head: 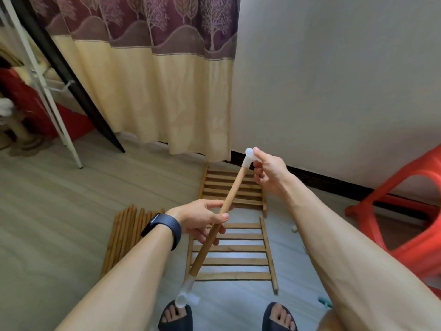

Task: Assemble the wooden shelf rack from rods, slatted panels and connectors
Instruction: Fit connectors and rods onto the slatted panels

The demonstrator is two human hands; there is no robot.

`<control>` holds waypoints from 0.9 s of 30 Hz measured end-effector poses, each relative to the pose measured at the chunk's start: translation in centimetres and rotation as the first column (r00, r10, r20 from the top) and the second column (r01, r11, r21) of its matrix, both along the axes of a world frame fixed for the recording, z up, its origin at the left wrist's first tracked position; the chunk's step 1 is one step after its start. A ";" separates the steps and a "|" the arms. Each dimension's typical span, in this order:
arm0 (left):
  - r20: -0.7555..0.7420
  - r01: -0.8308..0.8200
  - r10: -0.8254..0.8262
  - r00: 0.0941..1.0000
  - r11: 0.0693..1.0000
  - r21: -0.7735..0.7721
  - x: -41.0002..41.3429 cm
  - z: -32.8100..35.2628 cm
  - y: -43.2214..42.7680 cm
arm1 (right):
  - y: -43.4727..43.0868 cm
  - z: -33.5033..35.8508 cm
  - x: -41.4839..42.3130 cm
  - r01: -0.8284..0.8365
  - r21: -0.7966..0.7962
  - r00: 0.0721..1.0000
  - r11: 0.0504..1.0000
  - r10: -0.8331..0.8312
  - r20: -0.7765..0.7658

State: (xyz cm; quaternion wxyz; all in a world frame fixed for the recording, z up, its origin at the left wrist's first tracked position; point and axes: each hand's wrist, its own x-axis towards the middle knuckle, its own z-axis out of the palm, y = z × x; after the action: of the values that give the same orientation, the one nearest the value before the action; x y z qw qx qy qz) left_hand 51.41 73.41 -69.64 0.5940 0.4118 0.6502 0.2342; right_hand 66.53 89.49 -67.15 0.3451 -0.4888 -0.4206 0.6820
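Two hands share one wooden rod [218,225], held in the air over the slatted panels [232,252] on the floor. Its long axis runs from 7 o'clock near the feet up to 1 o'clock. The left hand [202,220] is wrapped around mid-rod, while the right hand [268,170] pinches the far white connector [249,158], so the right is nearer to seat it. The near connector [186,296] is already on.

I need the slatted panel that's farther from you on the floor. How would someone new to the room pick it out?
Find the cream curtain where it meets the white wall. On the floor below its right edge lies a slatted wooden panel, close to the dark skirting. A second slatted panel lies nearer the feet; the wanted one is beyond it, partly behind the held rod.
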 end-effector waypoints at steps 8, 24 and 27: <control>0.031 -0.080 0.077 0.997 0.989 0.123 -0.4 0.2 -0.3 | -0.8 0.4 -1.1 -0.090 -0.025 0.993 0.996 0.088 -0.073; 0.567 -0.821 0.647 0.510 0.562 0.098 -1.0 1.2 1.1 | -1.7 1.2 -2.4 -0.259 0.134 0.943 0.957 0.221 0.248; 0.618 -0.893 0.684 0.387 0.444 0.067 -1.4 1.2 1.1 | -1.5 0.4 -1.1 -0.328 0.133 0.899 0.935 0.267 0.347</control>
State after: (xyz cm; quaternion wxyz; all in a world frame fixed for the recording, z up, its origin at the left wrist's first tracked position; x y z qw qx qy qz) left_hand 49.96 74.55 -68.46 0.4540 0.0730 0.5241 0.7169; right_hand 65.40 88.02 -66.73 0.2074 -0.4887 -0.6038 0.5947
